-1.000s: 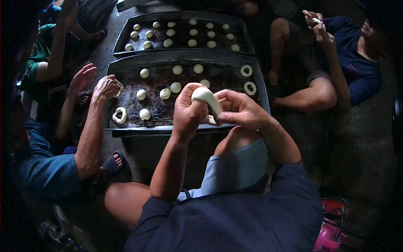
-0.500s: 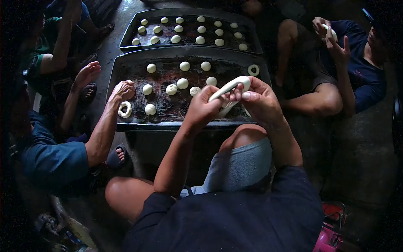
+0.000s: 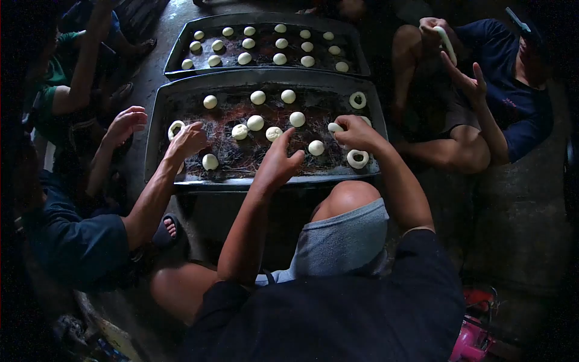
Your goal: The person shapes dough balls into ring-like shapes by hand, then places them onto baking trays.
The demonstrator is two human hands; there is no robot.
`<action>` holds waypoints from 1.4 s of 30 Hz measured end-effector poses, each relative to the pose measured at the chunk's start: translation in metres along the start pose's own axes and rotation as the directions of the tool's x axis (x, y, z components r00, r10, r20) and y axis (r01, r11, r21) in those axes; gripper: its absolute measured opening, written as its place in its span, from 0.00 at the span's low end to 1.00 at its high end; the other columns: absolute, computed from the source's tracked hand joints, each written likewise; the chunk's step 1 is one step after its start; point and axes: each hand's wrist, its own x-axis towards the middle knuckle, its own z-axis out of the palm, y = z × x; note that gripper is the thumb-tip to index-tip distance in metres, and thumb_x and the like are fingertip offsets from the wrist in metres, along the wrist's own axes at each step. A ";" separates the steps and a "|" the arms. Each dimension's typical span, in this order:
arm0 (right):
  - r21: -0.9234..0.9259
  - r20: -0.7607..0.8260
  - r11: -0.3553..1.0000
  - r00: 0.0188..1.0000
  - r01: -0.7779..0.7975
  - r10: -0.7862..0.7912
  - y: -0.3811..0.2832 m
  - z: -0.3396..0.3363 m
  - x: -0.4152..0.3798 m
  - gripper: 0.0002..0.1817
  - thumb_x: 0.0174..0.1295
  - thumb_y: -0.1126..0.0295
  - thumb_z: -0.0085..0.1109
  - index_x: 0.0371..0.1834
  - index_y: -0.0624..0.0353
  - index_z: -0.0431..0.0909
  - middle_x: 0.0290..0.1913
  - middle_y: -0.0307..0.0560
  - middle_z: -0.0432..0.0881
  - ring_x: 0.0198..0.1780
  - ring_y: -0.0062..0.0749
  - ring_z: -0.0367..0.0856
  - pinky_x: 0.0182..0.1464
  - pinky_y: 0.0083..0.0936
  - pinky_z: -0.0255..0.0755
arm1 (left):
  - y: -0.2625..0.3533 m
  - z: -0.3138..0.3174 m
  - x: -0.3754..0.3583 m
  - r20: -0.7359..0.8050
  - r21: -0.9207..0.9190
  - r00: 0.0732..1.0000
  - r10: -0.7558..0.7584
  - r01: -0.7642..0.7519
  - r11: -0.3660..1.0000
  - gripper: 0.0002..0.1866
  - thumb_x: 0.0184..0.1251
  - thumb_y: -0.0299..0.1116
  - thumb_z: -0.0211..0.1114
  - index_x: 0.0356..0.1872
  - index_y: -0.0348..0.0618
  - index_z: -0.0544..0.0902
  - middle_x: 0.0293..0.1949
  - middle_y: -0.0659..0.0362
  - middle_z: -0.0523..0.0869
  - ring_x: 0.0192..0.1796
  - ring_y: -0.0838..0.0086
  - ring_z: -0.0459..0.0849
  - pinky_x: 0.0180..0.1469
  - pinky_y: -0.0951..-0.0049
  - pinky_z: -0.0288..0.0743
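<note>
My right hand (image 3: 358, 133) is low over the right side of the near tray (image 3: 241, 177), its fingers closed on a dough ring (image 3: 335, 127) that shows on both sides of it. My left hand (image 3: 278, 164) hovers at the tray's front middle, thumb and index finger apart and nothing held. Its index fingertip is right at a dimpled dough ball (image 3: 274, 134). One finished dough ring (image 3: 350, 161) lies just below my right hand, another ring (image 3: 352, 98) above it. Smooth dough balls (image 3: 316, 148) are scattered between my hands and beyond.
A far tray (image 3: 175, 72) bears rows of dough balls (image 3: 243, 58). At the left, another person's hand (image 3: 192, 137) reaches over the near tray beside a dough ring (image 3: 175, 128). A person at the right holds a dough ring (image 3: 446, 43). My knee (image 3: 356, 196) is close to the tray's front edge.
The dough ring that both hands held up has come down to the tray's right side in my right hand. My left hand has let go and moved to a dough ball.
</note>
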 end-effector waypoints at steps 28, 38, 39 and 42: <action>0.391 0.100 0.920 0.993 0.011 -0.055 0.025 0.064 0.029 0.17 0.54 0.73 0.66 0.45 0.60 0.72 0.38 0.37 0.76 0.41 0.20 0.76 0.41 0.20 0.72 | -0.007 -0.031 0.000 0.070 -0.156 0.998 -0.007 0.018 0.988 0.32 0.65 0.33 0.64 0.68 0.37 0.63 0.62 0.50 0.74 0.61 0.64 0.75 0.60 0.67 0.72; 0.597 0.120 0.771 0.925 0.223 -0.361 -0.084 0.028 -0.025 0.20 0.58 0.76 0.64 0.53 0.67 0.72 0.45 0.41 0.78 0.45 0.19 0.77 0.50 0.17 0.73 | 0.047 -0.051 -0.019 0.039 -0.605 0.972 0.230 -0.160 0.780 0.29 0.64 0.30 0.66 0.64 0.33 0.67 0.57 0.51 0.77 0.58 0.70 0.77 0.61 0.71 0.71; 0.580 0.080 0.778 0.934 0.241 -0.349 -0.089 0.028 -0.028 0.19 0.58 0.76 0.64 0.52 0.67 0.73 0.45 0.41 0.77 0.45 0.19 0.77 0.49 0.17 0.73 | 0.049 -0.051 -0.022 0.011 -0.577 0.973 0.232 -0.184 0.796 0.29 0.62 0.31 0.67 0.63 0.33 0.68 0.56 0.52 0.78 0.57 0.71 0.77 0.60 0.72 0.71; 0.527 -0.007 0.789 0.931 0.314 -0.366 -0.092 0.029 -0.034 0.16 0.57 0.76 0.64 0.48 0.68 0.75 0.45 0.41 0.74 0.44 0.19 0.76 0.49 0.17 0.74 | 0.049 -0.050 -0.023 -0.031 -0.370 0.938 0.346 -0.332 0.868 0.28 0.62 0.31 0.68 0.62 0.34 0.70 0.54 0.53 0.78 0.56 0.72 0.78 0.60 0.72 0.71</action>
